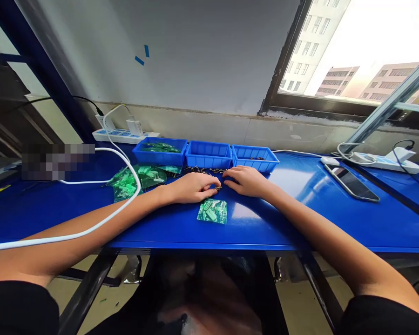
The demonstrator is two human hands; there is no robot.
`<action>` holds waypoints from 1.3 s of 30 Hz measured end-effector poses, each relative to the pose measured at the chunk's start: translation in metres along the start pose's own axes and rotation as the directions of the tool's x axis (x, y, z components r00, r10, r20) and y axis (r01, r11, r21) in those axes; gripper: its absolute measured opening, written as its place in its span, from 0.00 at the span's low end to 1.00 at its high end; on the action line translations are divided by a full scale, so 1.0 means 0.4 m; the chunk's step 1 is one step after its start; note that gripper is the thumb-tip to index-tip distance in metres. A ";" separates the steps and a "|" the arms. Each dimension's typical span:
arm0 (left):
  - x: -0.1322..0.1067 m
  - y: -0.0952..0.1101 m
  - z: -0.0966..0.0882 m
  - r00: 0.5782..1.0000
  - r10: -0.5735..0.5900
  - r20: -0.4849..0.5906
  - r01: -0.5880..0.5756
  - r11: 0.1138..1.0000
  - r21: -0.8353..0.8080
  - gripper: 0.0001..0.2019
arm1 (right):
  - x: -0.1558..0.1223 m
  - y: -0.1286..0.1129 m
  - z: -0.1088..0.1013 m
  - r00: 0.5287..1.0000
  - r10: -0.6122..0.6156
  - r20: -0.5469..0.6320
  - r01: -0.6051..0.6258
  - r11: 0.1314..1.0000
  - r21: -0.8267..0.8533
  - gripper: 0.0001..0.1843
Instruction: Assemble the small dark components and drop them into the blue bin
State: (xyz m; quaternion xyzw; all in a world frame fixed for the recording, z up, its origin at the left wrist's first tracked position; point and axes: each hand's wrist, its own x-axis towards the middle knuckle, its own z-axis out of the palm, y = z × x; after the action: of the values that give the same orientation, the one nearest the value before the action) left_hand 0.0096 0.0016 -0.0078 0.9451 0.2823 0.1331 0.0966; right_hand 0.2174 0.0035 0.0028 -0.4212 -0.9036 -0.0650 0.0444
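My left hand (pixel 198 187) rests on the blue table with its fingers bent and the thumb close to the forefinger. A tiny brass-coloured piece (pixel 219 188) shows at those fingertips; its kind is too small to make out. My right hand (pixel 246 180) lies just across from it, fingers loosely curved and apart, with nothing visible in them. Behind both hands runs a line of small dark and brass-coloured parts (pixel 209 170), partly hidden by the fingers. A clear green-tinted packet (pixel 212 211) with pale pieces inside lies flat in front of my left hand.
Three blue bins stand behind: the left bin (pixel 160 157) holds green packets, the middle bin (pixel 208 161) and right bin (pixel 254 166) stand beside it. More green packets (pixel 126 183) lie left. A white cable (pixel 134 172) crosses my left forearm. A phone (pixel 352 181) lies right.
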 end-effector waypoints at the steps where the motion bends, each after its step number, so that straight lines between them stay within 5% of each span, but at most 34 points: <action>1: 0.000 -0.001 0.001 1.000 -0.002 -0.006 0.002 1.000 -0.003 0.12 | -0.001 0.002 0.001 1.000 -0.004 -0.002 0.004 1.000 0.001 0.14; 17: 0.000 -0.017 0.004 0.999 0.048 -0.005 -0.048 0.998 -0.039 0.10 | -0.034 0.016 -0.013 0.986 -0.162 -0.030 0.164 0.970 0.179 0.14; 39: -0.009 -0.019 -0.005 0.999 0.028 0.022 -0.026 0.996 -0.085 0.11 | -0.007 -0.005 0.060 0.985 -0.059 -0.161 0.089 0.978 0.187 0.14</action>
State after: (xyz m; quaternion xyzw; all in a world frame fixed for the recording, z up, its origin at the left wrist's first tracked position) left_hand 0.0021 0.0061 -0.0086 0.9454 0.2625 0.1352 0.1380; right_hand 0.2170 0.0039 -0.0216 -0.3747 -0.9145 -0.0110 0.1524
